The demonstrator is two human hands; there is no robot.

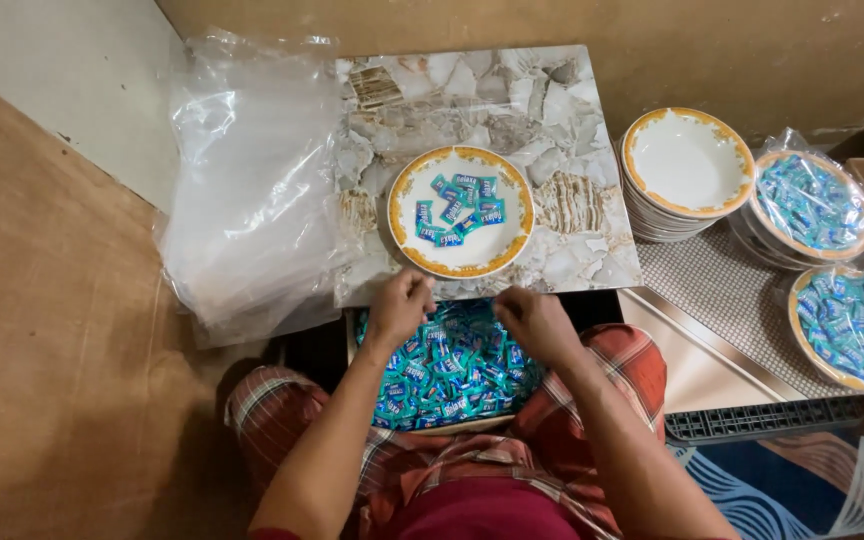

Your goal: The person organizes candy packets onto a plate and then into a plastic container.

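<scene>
A white plate with a gold rim (460,262) sits on a small marble-patterned table (572,250) and holds several blue-wrapped candies (459,208). Below the table edge, a tray in my lap is heaped with the same blue candies (452,385). My left hand (399,305) hovers over that heap by the plate's near rim, fingers pinched together, apparently on a candy or two. My right hand (534,318) is curled over the heap, fingers closed; what it holds is hidden.
A pile of clear plastic bags (247,180) lies on the left, overlapping the table. On the right, a stack of empty gold-rimmed plates (687,165) stands beside two candy-filled plates wrapped in plastic (814,203) (850,325). A wall runs behind.
</scene>
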